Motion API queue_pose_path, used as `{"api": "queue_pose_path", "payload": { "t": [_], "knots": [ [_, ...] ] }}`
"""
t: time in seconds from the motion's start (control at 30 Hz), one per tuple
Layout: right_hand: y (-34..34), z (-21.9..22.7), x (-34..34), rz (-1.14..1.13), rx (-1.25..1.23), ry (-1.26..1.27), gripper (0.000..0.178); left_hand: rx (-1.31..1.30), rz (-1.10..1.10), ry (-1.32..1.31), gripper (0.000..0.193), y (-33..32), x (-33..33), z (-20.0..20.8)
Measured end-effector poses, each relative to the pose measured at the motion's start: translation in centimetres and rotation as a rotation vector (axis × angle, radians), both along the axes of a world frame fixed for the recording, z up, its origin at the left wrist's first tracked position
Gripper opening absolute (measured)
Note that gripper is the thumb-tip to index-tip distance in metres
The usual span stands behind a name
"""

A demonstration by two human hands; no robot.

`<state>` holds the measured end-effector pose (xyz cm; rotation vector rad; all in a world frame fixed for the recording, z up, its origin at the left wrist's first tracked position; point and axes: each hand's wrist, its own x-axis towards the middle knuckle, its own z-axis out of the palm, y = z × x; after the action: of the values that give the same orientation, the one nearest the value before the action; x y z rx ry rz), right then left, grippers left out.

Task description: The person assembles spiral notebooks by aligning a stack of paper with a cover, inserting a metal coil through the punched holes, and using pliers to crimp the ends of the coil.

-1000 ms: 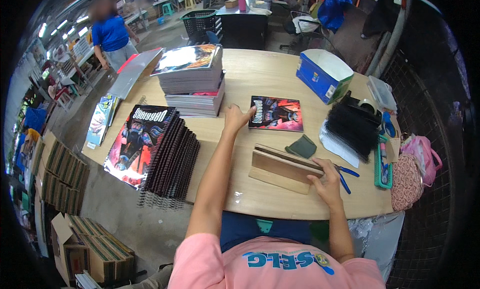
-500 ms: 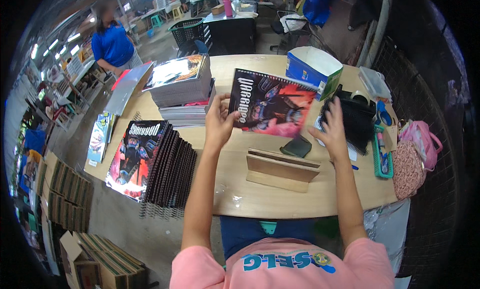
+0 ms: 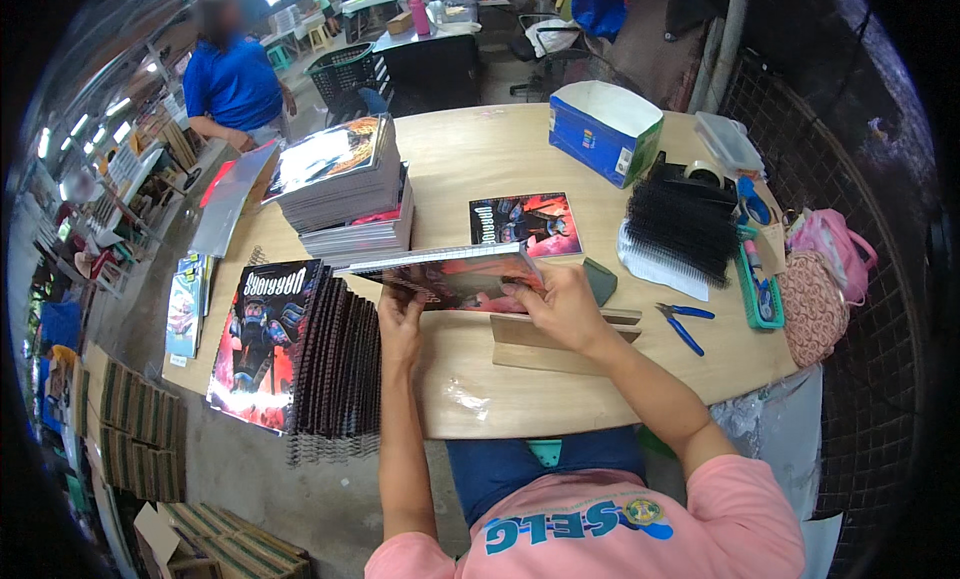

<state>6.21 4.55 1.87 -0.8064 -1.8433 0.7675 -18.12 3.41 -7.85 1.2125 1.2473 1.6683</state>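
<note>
Seated at a round wooden tabletop (image 3: 480, 159), the person holds a spiral-bound notebook (image 3: 450, 276) with a dark, colourful cover in both hands, lifted just above the wood and tilted nearly flat. The left hand (image 3: 400, 314) pinches its near left edge and the right hand (image 3: 560, 304) clasps its near right corner, a grip that seems meant to keep cover and pages squared together. Directly under the right hand lies a wooden jig (image 3: 560, 344), a low stepped block set square to the person, probably so a book can be laid against it. To the left, a fanned row of finished notebooks (image 3: 300, 364) overhangs the table's near left edge, wire spines toward the person, each lapping the next, likely to keep the coils from tangling. Behind the held book stands a tall stack of printed covers and pages (image 3: 345, 184), and beside it one loose cover (image 3: 525, 224) lies flat, face up. A heap of black wire coils (image 3: 680, 224) rests to the right on white paper, near blue-handled pliers (image 3: 683, 324). A blue box (image 3: 600, 129) with a white interior and green end sits open at the far side, and a pink bag (image 3: 825, 279) hangs at the right rim. A person in a blue shirt (image 3: 235, 84) stands beyond the table.
</note>
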Motion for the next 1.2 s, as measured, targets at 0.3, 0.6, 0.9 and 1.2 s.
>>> {"api": "queue_pose_path", "payload": {
  "t": [0.3, 0.6, 0.9, 1.2],
  "knots": [
    [-0.5, -0.2, 3.9, -0.055, 0.022, -0.138, 0.035, 0.086, -0.190, 0.130, 0.081, 0.7, 2.4, -1.7],
    [-0.7, -0.1, 2.6, -0.032, -0.035, -0.150, 0.028, -0.040, -0.075, 0.126, 0.097, 0.0, 2.6, -2.1],
    [-2.0, -3.6, 12.2, -0.242, 0.134, -0.164, 0.034, 0.081, -0.464, -0.052, 0.082, -1.9, 7.6, -4.3],
    [-2.5, -14.4, 11.7, 0.309, -0.390, 0.537, 0.085, -0.014, -0.051, -0.057, 0.097, -4.4, 12.0, -1.5]
  ]
}}
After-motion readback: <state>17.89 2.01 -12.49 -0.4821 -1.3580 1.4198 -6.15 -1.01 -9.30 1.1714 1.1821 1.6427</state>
